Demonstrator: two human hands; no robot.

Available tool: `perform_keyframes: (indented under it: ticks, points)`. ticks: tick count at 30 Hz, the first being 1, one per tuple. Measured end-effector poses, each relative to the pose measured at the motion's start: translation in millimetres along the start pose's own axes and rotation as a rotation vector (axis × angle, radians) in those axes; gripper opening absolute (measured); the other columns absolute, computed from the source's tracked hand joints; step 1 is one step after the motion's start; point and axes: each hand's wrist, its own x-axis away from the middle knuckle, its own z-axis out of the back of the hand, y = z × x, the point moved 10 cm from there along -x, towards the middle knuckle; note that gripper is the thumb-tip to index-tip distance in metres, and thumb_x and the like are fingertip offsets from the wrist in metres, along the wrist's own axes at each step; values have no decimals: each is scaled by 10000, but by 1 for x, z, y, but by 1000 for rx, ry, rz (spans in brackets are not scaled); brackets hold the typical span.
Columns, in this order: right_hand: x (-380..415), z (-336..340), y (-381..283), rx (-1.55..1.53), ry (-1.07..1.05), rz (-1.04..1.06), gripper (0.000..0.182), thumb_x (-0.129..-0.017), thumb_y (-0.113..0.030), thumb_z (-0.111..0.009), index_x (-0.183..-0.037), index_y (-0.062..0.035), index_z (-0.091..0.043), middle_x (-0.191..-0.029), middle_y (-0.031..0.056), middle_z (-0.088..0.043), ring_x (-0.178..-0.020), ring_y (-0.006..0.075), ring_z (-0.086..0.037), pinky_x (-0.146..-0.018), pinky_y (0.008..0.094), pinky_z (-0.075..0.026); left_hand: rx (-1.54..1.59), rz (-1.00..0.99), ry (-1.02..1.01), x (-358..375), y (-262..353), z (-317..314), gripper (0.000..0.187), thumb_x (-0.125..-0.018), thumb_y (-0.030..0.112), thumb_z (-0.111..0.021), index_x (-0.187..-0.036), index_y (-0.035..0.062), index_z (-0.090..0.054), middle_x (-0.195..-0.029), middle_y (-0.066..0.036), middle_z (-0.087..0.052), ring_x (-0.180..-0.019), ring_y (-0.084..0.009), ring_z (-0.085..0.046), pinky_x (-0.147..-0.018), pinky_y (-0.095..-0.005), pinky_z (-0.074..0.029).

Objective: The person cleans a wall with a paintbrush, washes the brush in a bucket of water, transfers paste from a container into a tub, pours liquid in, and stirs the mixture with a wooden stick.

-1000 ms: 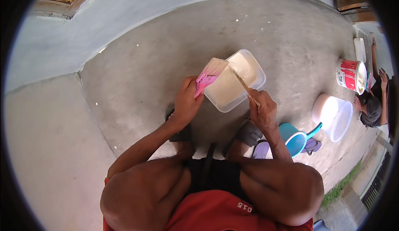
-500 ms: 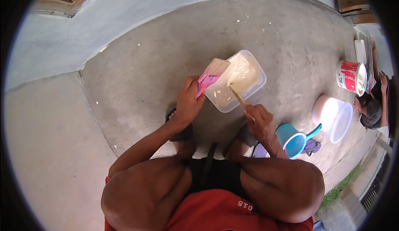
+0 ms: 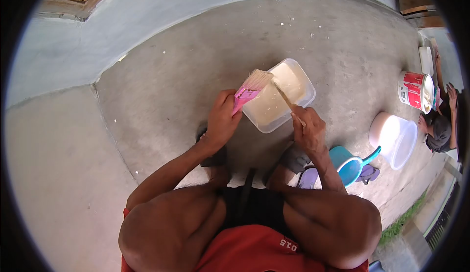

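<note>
My left hand (image 3: 223,118) is closed round the handle of a pink paintbrush (image 3: 247,93), its pale bristles pointing up and right over the left rim of a clear plastic container (image 3: 307,101). Cream-coloured paint (image 3: 274,106) lies inside the container, which rests on the floor between my feet and beyond them. In my right hand (image 3: 308,127) I grip a thin wooden stick (image 3: 284,97). The stick's far end reaches over the paint, close to the brush bristles.
To the right stand a teal dipper (image 3: 348,168), a clear bucket (image 3: 395,142) and a red-and-white paint bucket (image 3: 413,91). Purple sandals (image 3: 308,178) lie near my right foot. A person (image 3: 440,130) crouches at the far right. A pale wall (image 3: 147,15) borders the concrete floor (image 3: 210,42).
My right hand has moved slightly up and right, and the stick's end has shifted up through the container towards the bristles. The brush stays nearly in place.
</note>
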Motion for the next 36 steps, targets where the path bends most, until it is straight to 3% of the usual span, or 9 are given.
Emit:
perform_keyframes:
  ticks: [4,7,10,12,15,23,29,36]
  points:
    - [19,16,4,57,54,0,229,-838,-21,-718,-1045,-43,-624,-779,87,-580,-661,253,-608,-557,375,-509,21,45,-11,-1,-3,-2,347,-856,-13,-617,-1201,-10,-575,-1169,-158,-564,-1029,-346,-603,-862,-387,-496]
    - [19,1,-12,-43,10,76,244,-840,-3,-710,-1058,-35,-607,-779,101,-581,-651,271,-601,-554,384,-505,57,51,-14,0,-3,-4,327,-811,-26,-665,-1122,-36,-567,-1190,-166,-566,-1057,-371,-591,-867,-414,-503]
    - [3,2,1,-23,19,22,251,-840,-7,-712,-1067,-39,-609,-783,104,-589,-676,273,-621,-572,370,-523,31,46,-10,1,-4,0,325,-809,-24,-668,-1117,-35,-567,-1190,-165,-566,-1048,-372,-594,-865,-417,-501]
    - [6,19,23,86,67,-90,246,-848,-22,-714,-1070,-45,-609,-774,107,-586,-675,279,-621,-568,380,-521,28,16,-15,0,0,1,342,-864,-10,-616,-1204,-12,-578,-1167,-160,-563,-1037,-345,-599,-881,-390,-489]
    - [27,17,11,63,34,-56,234,-858,-33,-712,-1068,-46,-608,-764,111,-576,-651,286,-604,-548,404,-501,19,35,3,-1,-2,-1,312,-812,-23,-667,-1109,-33,-572,-1176,-163,-575,-1042,-369,-597,-857,-415,-503]
    - [-2,10,17,136,155,-48,255,-858,-28,-707,-1093,-31,-607,-774,112,-570,-657,270,-598,-555,381,-509,52,59,-9,0,-2,0,333,-814,-29,-658,-1137,-28,-575,-1179,-166,-573,-1046,-369,-598,-855,-412,-507]
    - [10,-25,-32,-30,-128,188,318,-818,-31,-718,-1119,-6,-619,-766,79,-529,-663,239,-578,-566,349,-503,74,60,8,0,-5,1,308,-846,-10,-626,-1149,-14,-574,-1106,-161,-556,-978,-347,-597,-837,-383,-487]
    - [13,-12,-22,-86,-129,149,275,-838,-31,-705,-1099,-2,-625,-752,74,-548,-661,244,-588,-550,356,-494,99,50,31,-1,-3,1,283,-851,-10,-622,-1132,-5,-590,-1089,-152,-559,-972,-334,-601,-827,-376,-490]
